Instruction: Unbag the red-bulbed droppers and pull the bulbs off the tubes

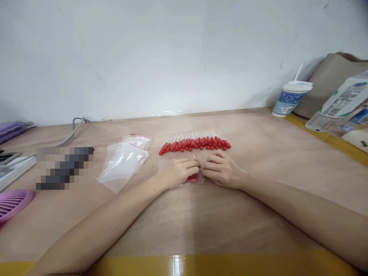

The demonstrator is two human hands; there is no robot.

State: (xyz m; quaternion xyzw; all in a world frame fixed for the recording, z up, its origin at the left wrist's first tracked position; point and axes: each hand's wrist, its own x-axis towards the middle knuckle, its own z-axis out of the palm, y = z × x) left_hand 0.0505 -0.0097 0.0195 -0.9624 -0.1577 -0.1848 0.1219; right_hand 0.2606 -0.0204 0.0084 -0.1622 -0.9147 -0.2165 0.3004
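A small clear plastic bag (164,165) with something red inside lies flat on the table in front of me. Across it rests my left hand (182,171), its fingers bent and pressed together on the bag's right part. My right hand (222,170) is closed, fingertips curled at the bag's right edge beside the left fingers. Just beyond both hands is a row of thin pale sticks with red rounded heads (195,143), heads toward me. To the left, several flat clear zip bags (122,163) with red seal lines overlap one another.
A blurred dark object (66,168), a grey cable (73,132) and a pink slatted item (14,203) are on the left. A paper cup with a straw (290,99), a grey-brown bag (324,84) and plastic packaging (342,103) stand at the back right. Yellow tape (138,264) runs along the front edge.
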